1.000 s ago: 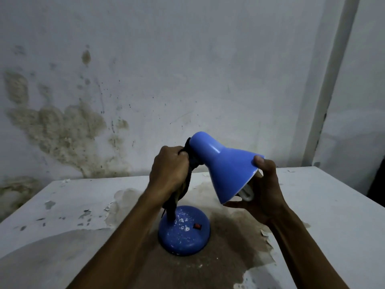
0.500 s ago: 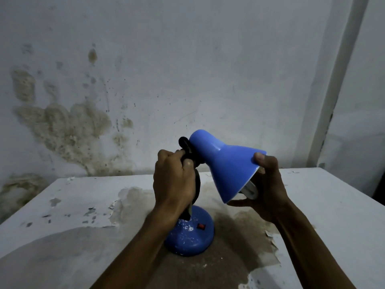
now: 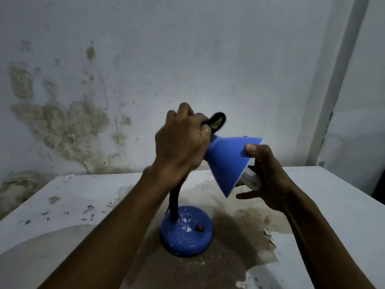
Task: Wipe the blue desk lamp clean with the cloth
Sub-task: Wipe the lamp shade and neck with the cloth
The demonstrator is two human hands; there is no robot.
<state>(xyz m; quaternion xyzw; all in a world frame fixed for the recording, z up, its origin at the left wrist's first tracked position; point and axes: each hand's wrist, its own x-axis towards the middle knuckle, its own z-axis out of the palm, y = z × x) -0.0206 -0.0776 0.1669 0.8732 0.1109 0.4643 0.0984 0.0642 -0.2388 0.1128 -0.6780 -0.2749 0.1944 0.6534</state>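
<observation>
Left hand clenched on the lamp neck, right hand grasping its shade rim; cloth unseen, likely shade wiping next.

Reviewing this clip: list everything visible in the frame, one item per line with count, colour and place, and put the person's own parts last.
lamp shade: 1, blue, tilted, above the table at centre right
bulb: 1, white, poking out of the shade's open end
lamp neck: 1, black, rising from the base to the shade
lamp base: 1, blue with white flecks, on the stained patch of the table
switch: 1, red, on the base
cloth: 1, dark, bunched at the narrow end of the shade; blurred
table: 1, white with peeling paint and a brown stain
wall: 1, whitish with mould patches, behind the table
left hand: 1, closed on the cloth
right hand: 1, holding the shade's rim
</observation>
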